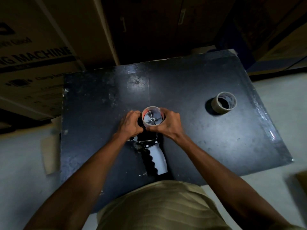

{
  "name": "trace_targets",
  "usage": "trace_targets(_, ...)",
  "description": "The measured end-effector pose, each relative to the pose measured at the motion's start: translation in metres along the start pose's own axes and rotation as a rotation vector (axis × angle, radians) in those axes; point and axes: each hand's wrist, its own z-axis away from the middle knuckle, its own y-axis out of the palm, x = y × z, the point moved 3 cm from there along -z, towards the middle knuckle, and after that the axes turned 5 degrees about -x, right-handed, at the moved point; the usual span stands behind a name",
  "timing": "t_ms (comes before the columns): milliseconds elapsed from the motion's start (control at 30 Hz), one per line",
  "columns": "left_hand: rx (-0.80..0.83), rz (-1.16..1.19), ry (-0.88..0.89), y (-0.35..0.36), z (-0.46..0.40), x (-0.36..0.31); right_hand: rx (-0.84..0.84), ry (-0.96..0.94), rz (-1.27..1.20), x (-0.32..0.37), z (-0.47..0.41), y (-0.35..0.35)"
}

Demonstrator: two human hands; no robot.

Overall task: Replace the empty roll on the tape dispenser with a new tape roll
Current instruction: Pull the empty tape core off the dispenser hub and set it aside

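A tape dispenser [158, 161] lies flat on the dark table [191, 77], its grey wavy handle pointing toward me. A thin, pale roll ring [150, 108] sits around its grey spoked hub [152, 119]. My left hand [131, 124] grips the ring from the left and my right hand [168, 123] from the right, thumbs meeting at its near side. I cannot tell whether the ring sits fully down on the hub. The hands hide the dispenser's front part. A second, brownish tape roll [224, 103] lies flat and alone at the table's right.
Large cardboard boxes [33, 55] stand against the table's far left side, with dark cabinets [157, 22] behind. A flat piece of cardboard [49, 153] lies on the pale floor to the left. The table's near edge meets my body.
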Motion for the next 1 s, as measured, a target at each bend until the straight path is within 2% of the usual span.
trace_targets(233,-0.027,0.047,0.036,-0.002,0.001,-0.003,-0.062,-0.081,-0.159,0.004,0.023,0.008)
trace_targets(467,0.006,0.035,0.027,0.001,-0.001,0.002,0.005,-0.011,-0.094,-0.002,0.008,-0.001)
trace_targets(700,-0.015,0.048,0.081,-0.006,0.003,-0.007,-0.032,-0.076,-0.168,-0.004,0.025,0.003)
trace_targets(867,0.017,-0.005,0.024,0.006,-0.006,0.012,-0.078,0.005,-0.208,-0.006,0.024,-0.004)
trace_targets(1000,0.030,0.076,0.002,-0.004,0.005,0.000,0.001,-0.050,-0.159,0.006,0.018,-0.011)
